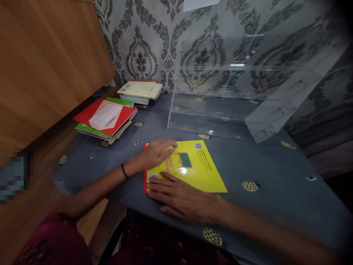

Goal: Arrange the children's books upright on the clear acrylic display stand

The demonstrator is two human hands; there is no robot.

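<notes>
One yellow book (200, 178), thin, lying flat on a grey-blue tablecloth (275, 165) near its front edge. Cover printed with a small green chalkboard (186, 160) and, near the far edge, a QR code (198, 146). Red strip (145, 186) showing along the left side.

One right hand (180, 197), palm down, fingers extended and slightly apart, laid over the book's near left corner.

One left hand (157, 152), dark band (124, 170) at the wrist, fingers loosely bent and parted, over the far left part of the cover; blurred, so whether it touches cannot be told.

One maroon sleeve (55, 241), on the left arm.

Two book stacks, left rear: the nearer topped by a red book (125, 113), the farther by a cream book (142, 89).

One clear rack (264, 123), tiered, standing behind the yellow book before patterned wallpaper (142, 59).

One wooden panel (55, 55), far left.
</notes>
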